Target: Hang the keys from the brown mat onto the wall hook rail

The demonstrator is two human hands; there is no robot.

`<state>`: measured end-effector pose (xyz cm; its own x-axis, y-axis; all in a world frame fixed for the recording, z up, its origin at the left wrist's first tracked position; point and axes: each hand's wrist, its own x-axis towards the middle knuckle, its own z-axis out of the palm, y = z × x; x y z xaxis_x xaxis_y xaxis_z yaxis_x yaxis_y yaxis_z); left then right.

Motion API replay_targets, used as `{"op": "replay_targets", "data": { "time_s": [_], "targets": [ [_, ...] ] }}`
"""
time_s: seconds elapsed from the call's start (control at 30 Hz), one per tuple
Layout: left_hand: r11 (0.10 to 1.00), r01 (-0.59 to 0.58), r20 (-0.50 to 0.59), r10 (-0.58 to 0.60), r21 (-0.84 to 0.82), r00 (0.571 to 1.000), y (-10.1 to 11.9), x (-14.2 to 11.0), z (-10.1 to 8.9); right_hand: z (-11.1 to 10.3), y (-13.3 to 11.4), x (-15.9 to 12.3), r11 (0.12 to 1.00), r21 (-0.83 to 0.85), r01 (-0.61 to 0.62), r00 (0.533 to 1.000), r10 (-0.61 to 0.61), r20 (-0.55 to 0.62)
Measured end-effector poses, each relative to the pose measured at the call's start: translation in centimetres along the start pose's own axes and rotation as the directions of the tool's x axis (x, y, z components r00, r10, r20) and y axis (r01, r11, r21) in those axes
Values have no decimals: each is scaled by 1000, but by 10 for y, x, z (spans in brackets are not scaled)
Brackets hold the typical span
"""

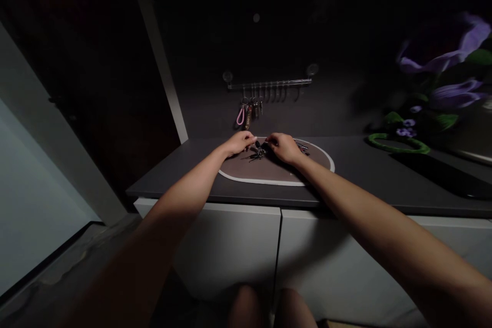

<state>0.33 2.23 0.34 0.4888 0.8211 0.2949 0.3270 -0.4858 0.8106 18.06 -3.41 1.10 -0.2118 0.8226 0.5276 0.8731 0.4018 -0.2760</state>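
The bare left hand (240,143) and bare right hand (285,148), fingers bent narrow, flank a small bunch of dark and silvery metal keys (259,153) over the brown, white-rimmed rounded mat (265,181); I cannot tell which fingers grip it. More small metal items (302,147) lie just beyond the right hand, and a clear hook rail (271,83) holds hanging key rings (253,107) behind.

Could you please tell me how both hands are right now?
Left hand: partly closed at the keys; grip unclear.
Right hand: curled beside the keys; grip unclear.
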Motion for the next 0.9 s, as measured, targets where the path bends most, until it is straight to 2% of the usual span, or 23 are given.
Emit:
{"op": "replay_targets", "data": {
  "time_s": [0.27,0.47,0.63,0.9],
  "targets": [
    [964,5,10,-2,-266,1000,8,0,1,1,-1,1,983,185,15,999,-7,-40],
    [907,13,31,0,-420,1000,19,-5,3,0,-5,0,918,396,19,999,2,-51],
    [875,-10,11,18,-484,1000,21,-6,6,2,-6,0,835,547,66,997,-36,-66],
    [870,-12,5,16,-493,1000,25,-6,13,6,-2,2,797,594,114,992,-60,-110]
  ]
}}
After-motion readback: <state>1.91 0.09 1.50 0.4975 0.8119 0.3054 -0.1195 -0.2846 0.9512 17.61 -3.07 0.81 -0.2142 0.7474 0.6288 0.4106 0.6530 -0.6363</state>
